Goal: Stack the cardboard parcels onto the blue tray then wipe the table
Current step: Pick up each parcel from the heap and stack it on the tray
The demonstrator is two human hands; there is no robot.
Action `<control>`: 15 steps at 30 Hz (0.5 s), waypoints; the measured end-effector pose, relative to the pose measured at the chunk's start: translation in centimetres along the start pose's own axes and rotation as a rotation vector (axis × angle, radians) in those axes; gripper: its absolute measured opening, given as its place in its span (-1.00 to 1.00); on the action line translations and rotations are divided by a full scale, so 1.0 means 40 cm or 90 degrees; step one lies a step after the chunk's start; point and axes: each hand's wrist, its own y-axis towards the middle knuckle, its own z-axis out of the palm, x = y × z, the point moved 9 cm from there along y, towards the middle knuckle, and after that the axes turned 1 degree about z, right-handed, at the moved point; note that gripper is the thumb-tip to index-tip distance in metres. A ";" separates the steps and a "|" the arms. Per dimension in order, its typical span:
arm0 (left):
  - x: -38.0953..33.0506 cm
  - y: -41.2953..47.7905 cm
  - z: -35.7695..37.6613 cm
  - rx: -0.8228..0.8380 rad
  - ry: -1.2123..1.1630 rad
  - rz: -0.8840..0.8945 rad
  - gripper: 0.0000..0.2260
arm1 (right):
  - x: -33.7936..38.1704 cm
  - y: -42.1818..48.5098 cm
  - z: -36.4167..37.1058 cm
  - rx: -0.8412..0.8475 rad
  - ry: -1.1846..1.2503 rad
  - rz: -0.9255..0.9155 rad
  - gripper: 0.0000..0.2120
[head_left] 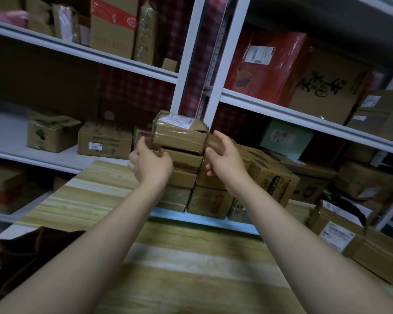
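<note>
A stack of cardboard parcels [211,200] stands on the blue tray [204,220] at the far side of the wooden table [191,259]. The top parcel [179,134], taped and carrying a white label, lies slightly askew on the stack. My left hand [151,163] presses its fingers against that parcel's left end. My right hand [222,158] cups the right end with thumb up and fingers curled. The parcel sits between both hands. More parcels [349,242] lie on the table at the right edge.
A dark brown cloth [30,252] lies crumpled on the table's near left corner. White metal shelving [216,91] packed with boxes rises right behind the tray. Further boxes [361,184] are piled at the right.
</note>
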 end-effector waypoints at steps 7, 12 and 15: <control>0.039 -0.187 0.091 -0.055 -0.038 0.091 -0.80 | -0.069 -0.078 -0.153 -0.121 0.015 -0.028 -0.80; 0.092 -0.320 0.337 0.227 0.088 0.102 -0.81 | -0.216 -0.137 -0.352 -0.220 0.023 0.030 -0.83; 0.115 -0.420 0.472 0.349 0.154 0.107 -0.86 | -0.335 -0.188 -0.506 -0.286 0.023 0.091 -0.83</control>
